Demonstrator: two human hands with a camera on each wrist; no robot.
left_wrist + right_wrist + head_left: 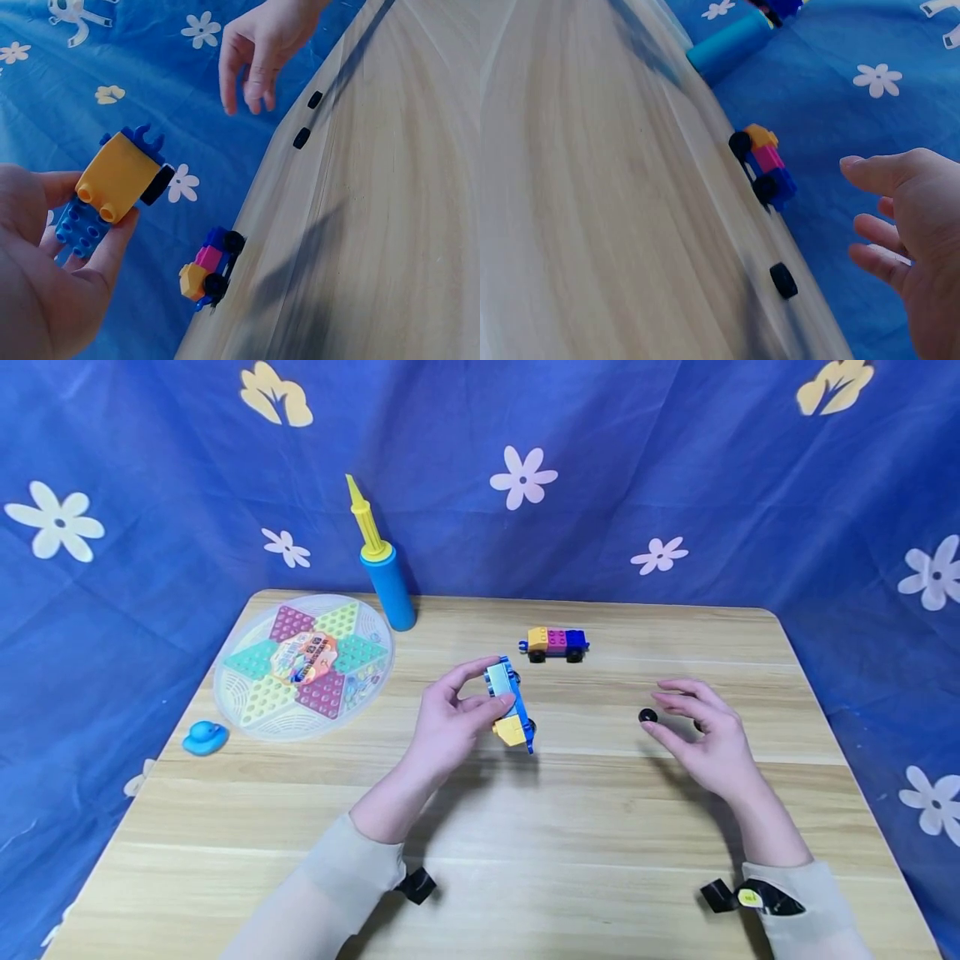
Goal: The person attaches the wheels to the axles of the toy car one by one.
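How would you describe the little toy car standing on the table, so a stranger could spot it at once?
Start at the wooden table and look toward its far edge, right of the blue pump. There a small brick car stands alone on black wheels. Unlike the blue and yellow car held in the left hand, it has a pink middle and nobody touches it.
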